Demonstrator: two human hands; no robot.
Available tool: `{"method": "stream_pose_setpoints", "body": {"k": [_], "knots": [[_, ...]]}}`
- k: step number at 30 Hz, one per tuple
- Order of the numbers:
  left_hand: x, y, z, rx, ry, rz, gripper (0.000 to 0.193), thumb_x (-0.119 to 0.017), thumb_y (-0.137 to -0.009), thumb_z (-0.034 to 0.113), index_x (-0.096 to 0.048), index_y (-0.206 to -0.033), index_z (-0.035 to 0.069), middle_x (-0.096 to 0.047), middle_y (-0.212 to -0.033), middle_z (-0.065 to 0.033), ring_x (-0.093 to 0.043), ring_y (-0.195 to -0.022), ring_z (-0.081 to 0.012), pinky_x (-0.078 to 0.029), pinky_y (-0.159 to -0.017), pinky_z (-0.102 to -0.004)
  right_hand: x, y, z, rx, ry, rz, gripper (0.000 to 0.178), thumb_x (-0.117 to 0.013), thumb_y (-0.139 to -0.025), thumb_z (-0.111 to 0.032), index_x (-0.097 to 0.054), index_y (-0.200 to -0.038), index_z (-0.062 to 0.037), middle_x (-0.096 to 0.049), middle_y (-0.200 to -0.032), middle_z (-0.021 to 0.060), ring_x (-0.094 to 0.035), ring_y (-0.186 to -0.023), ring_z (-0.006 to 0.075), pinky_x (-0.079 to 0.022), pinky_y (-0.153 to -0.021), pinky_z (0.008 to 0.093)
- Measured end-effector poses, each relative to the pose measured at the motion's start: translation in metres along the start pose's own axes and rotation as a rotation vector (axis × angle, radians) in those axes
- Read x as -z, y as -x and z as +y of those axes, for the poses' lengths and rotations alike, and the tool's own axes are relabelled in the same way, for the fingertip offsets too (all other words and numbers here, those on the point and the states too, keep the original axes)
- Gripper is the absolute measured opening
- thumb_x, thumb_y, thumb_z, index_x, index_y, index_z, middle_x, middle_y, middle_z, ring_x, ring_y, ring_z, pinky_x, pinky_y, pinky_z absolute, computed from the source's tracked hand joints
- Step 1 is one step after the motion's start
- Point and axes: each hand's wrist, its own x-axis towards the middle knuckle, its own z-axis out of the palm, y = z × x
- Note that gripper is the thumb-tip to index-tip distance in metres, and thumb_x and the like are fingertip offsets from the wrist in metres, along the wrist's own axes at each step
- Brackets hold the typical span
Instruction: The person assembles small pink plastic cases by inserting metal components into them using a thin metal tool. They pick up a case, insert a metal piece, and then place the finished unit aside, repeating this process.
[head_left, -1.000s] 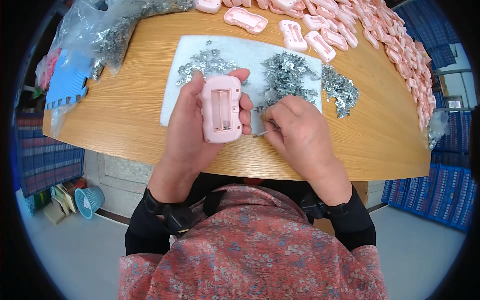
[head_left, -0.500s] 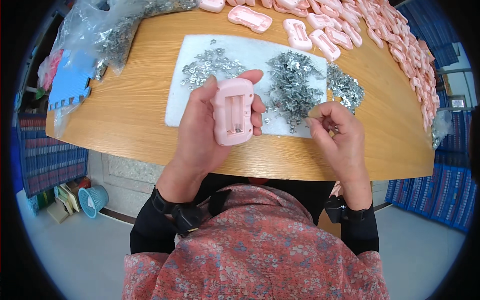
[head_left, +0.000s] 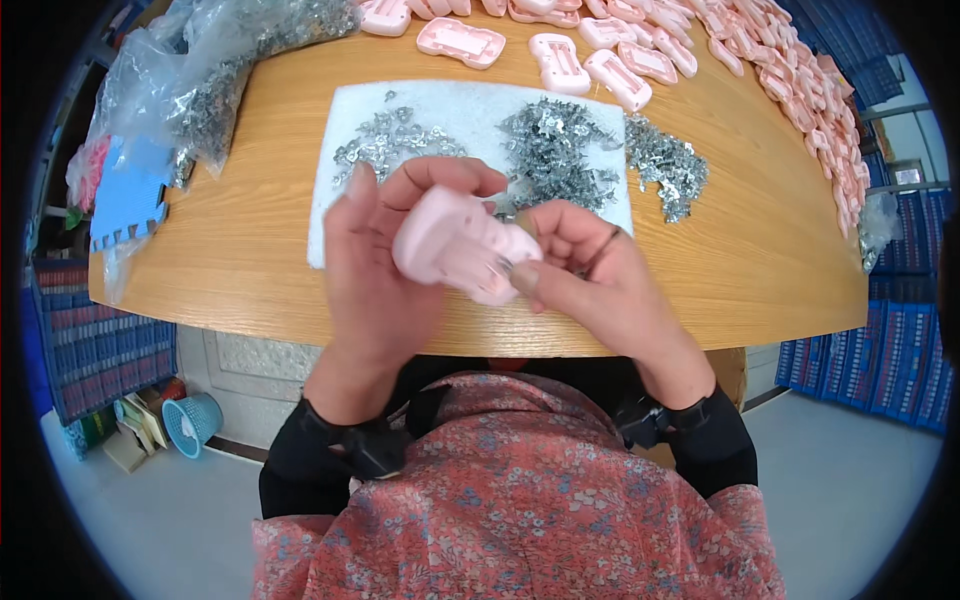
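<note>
Far to the left, blue racks packed with small items (head_left: 95, 340) stand beyond a curved, wood-grained table (head_left: 250, 225), and a light-blue plastic basket (head_left: 192, 425) sits on the floor. On the table's left end lies a blue foam mat with a jigsaw edge (head_left: 130, 205), next to a clear plastic bag holding small metal parts (head_left: 215, 105).

Near the middle is a white rectangular foam sheet (head_left: 325, 215), with a loose scatter of small silvery metal pieces (head_left: 390, 140) on its left side. The person's bare left hand (head_left: 385, 240) is raised in front of it, thumb standing apart, fingers curved behind the upper edge of a pale pink, rounded plastic casing (head_left: 440, 245). That casing is tilted and blurred, between the two hands, above the table's near edge. The bare right hand (head_left: 585, 265) pinches its right end, thumb on the near face; a greyish glint by the thumb is too blurred to identify.

Behind the right hand, a denser metal pile (head_left: 560, 150) covers the sheet's right side, and another metal pile (head_left: 668, 165) spills onto the wood. Rightmost on the table, a long heap of matching pink casings (head_left: 800, 100) follows the far edge.
</note>
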Motion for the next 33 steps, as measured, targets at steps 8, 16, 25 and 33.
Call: {"method": "stream_pose_setpoints", "body": {"k": [8, 16, 25, 33], "knots": [[0.013, 0.017, 0.02, 0.575, -0.599, -0.598, 0.046, -0.046, -0.106, 0.034, -0.047, -0.142, 0.005, -0.061, -0.103, -0.0027, -0.058, -0.093, -0.011, -0.048, -0.087, -0.0299, 0.008, 0.018, -0.028, 0.156, 0.673, -0.219, 0.022, -0.074, -0.081, -0.011, -0.064, -0.1, -0.0064, -0.064, -0.079, 0.0084, -0.063, -0.066, 0.0164, -0.05, -0.06, 0.0286], [0.029, 0.045, 0.023, 0.761, -0.303, -0.266, 0.062, -0.047, -0.103, 0.043, -0.035, -0.149, 0.004, -0.062, -0.106, -0.0084, -0.063, -0.092, -0.0159, -0.052, -0.083, -0.031, 0.008, -0.006, -0.004, 0.47, 1.104, 0.2, 0.012, -0.074, -0.082, -0.013, -0.064, -0.086, -0.0071, -0.059, -0.074, 0.009, -0.061, -0.063, 0.027, -0.05, -0.057, 0.0363], [0.037, 0.036, 0.013, 0.516, 0.037, 0.011, 0.065, -0.028, -0.105, 0.05, -0.04, -0.145, 0.001, -0.064, -0.095, -0.0122, -0.066, -0.079, -0.0196, -0.059, -0.071, -0.0369, -0.012, -0.019, 0.013, 0.358, 1.357, 0.272, 0.007, -0.071, -0.081, -0.008, -0.065, -0.085, -0.0063, -0.064, -0.079, 0.0115, -0.063, -0.068, 0.0323, -0.051, -0.06, 0.0399], [0.032, 0.027, 0.004, 0.53, 0.146, -0.018, 0.06, -0.024, -0.106, 0.045, -0.04, -0.144, 0.001, -0.065, -0.094, -0.012, -0.067, -0.08, -0.0215, -0.06, -0.073, -0.0408, -0.014, -0.004, -0.012, 0.289, 0.551, 0.133, 0.009, -0.069, -0.091, -0.008, -0.066, -0.094, 0.0005, -0.06, -0.077, -0.0025, -0.052, -0.069, 0.0025, -0.042, -0.061, 0.0199]]}}
